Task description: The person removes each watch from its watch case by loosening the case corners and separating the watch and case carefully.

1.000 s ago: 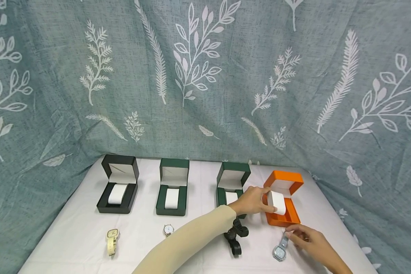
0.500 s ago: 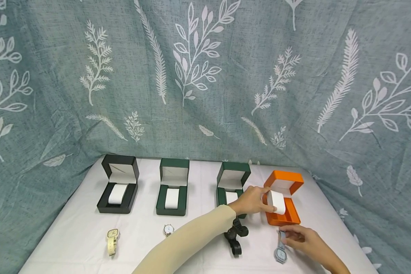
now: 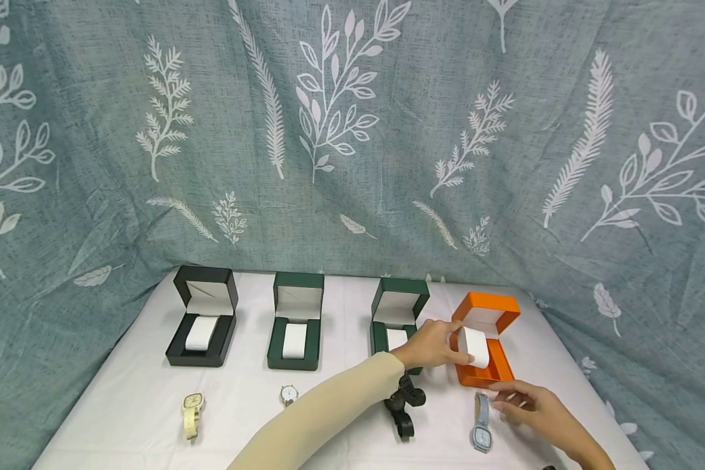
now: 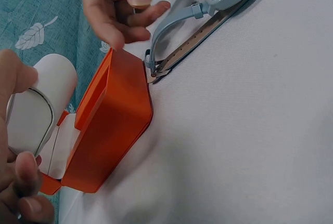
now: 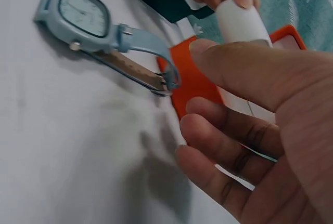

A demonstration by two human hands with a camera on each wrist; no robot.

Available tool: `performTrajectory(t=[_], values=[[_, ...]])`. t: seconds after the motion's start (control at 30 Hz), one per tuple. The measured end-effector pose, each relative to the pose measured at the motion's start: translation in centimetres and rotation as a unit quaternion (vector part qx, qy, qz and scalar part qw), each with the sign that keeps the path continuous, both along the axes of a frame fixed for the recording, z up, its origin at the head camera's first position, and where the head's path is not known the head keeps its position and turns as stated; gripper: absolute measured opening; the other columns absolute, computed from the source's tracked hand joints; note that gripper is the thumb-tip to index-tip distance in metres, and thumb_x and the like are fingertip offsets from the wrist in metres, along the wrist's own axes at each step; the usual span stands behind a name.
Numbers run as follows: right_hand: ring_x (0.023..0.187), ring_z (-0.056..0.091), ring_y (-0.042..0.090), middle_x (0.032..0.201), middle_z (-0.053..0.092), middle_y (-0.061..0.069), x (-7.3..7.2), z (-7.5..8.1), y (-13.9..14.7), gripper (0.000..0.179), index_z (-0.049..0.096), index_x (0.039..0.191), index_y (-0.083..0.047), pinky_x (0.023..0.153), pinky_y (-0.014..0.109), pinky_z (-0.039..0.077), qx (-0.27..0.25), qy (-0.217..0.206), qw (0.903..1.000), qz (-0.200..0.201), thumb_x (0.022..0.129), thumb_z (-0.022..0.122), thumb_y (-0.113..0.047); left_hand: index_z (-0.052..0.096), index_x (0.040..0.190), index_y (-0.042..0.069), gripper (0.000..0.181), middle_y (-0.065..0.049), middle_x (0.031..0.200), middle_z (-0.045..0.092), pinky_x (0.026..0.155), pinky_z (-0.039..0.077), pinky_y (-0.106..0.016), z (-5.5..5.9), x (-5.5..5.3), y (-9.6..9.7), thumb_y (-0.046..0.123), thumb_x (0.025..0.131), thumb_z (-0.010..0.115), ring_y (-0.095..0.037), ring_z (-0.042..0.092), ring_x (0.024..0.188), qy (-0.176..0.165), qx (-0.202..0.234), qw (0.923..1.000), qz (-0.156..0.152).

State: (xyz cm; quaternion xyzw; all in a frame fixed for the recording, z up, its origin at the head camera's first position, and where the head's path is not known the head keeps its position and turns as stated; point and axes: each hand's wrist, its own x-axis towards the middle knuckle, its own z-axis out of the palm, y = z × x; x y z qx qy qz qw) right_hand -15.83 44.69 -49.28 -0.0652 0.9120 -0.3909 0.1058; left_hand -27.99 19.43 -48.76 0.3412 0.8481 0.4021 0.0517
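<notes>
My left hand (image 3: 433,344) pinches a white watch cushion (image 3: 476,347) between thumb and fingers, tilted over the open orange watch box (image 3: 485,378). In the left wrist view the cushion (image 4: 46,99) is held at its ends. A pale blue wristwatch (image 3: 482,423) lies on the white cloth in front of the box, its strap end toward it. My right hand (image 3: 531,411) hovers just right of this watch with loosely bent fingers and nothing between them. The right wrist view shows a gap between the fingers and the watch (image 5: 86,16).
Left of the orange box stand two open green watch boxes (image 3: 294,364) (image 3: 378,336) and a black one (image 3: 194,359), each with a white cushion. A black watch (image 3: 401,408), a small round-faced watch (image 3: 289,394) and a cream watch (image 3: 192,414) lie in front. A patterned curtain (image 3: 352,163) hangs behind.
My right hand has shifted the blue watch's strap leftward, straightening the watch, then let go of it and moved slightly right. The left hand and cushion have stayed in place.
</notes>
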Motion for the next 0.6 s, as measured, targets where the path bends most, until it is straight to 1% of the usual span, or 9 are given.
performTrajectory(t=[0.07,0.13,0.23,0.33,0.4,0.47,0.6], values=[[0.082,0.063,0.016,0.107,0.071,0.008,0.0,0.4,0.5,0.043,0.068,0.132,-0.005,0.068,0.03,0.053,-0.009,0.007,0.9999,-0.012,0.097,0.074,-0.029,0.052,0.152,0.009,0.079,0.009,0.054,0.028,0.052,0.03,-0.018,0.0,0.1,0.0,0.042,0.087,0.083,-0.007,0.022,0.044,-0.003,0.0,1.0,0.001],[0.081,0.062,0.017,0.106,0.069,0.009,0.0,0.7,1.0,0.042,0.068,0.132,-0.005,0.067,0.031,0.051,-0.012,0.017,0.9994,-0.028,0.097,0.074,-0.028,0.052,0.152,0.01,0.079,0.009,0.052,0.022,0.049,0.026,-0.019,0.0,0.1,0.0,0.042,0.087,0.083,-0.006,0.02,0.042,-0.002,0.0,1.0,0.002],[0.081,0.062,0.021,0.106,0.066,0.01,-0.3,0.9,1.6,0.044,0.066,0.133,-0.004,0.068,0.032,0.053,-0.024,0.025,0.9976,-0.06,0.096,0.075,-0.027,0.052,0.152,0.009,0.079,0.009,0.053,0.022,0.05,0.025,-0.02,0.0,0.0,-0.1,0.042,0.088,0.083,-0.007,0.02,0.043,-0.001,0.0,1.0,-0.002],[0.082,0.063,0.025,0.11,0.061,0.012,-0.8,0.9,2.1,0.05,0.064,0.136,-0.004,0.068,0.035,0.055,-0.032,0.024,0.9952,-0.089,0.095,0.076,-0.031,0.052,0.152,0.008,0.08,0.008,0.057,0.028,0.054,0.03,-0.018,0.0,0.0,-0.2,0.043,0.087,0.083,-0.007,0.025,0.048,0.001,0.003,1.0,-0.004],[0.081,0.064,0.026,0.116,0.059,0.014,-1.0,0.8,2.5,0.054,0.063,0.138,-0.005,0.067,0.036,0.055,-0.035,0.021,0.9938,-0.104,0.094,0.077,-0.034,0.052,0.152,0.008,0.08,0.008,0.059,0.029,0.055,0.031,-0.018,0.0,0.0,-0.2,0.043,0.087,0.083,-0.007,0.026,0.05,0.005,0.0,1.0,-0.005],[0.08,0.063,0.027,0.121,0.057,0.017,-1.2,0.5,2.8,0.056,0.062,0.14,-0.006,0.066,0.036,0.054,-0.033,0.023,0.9934,-0.107,0.094,0.077,-0.035,0.052,0.151,0.007,0.08,0.008,0.059,0.03,0.055,0.031,-0.018,0.0,0.0,-0.1,0.043,0.087,0.083,-0.007,0.026,0.049,0.008,-0.002,1.0,-0.005],[0.077,0.063,0.029,0.131,0.054,0.023,-1.6,-0.1,3.3,0.059,0.06,0.142,-0.007,0.064,0.037,0.053,-0.043,0.021,0.9929,-0.109,0.094,0.078,-0.035,0.052,0.152,0.009,0.079,0.009,0.054,0.023,0.05,0.026,-0.019,0.1,0.1,-0.1,0.045,0.088,0.082,-0.006,0.022,0.044,0.007,-0.012,0.9999,-0.005]])
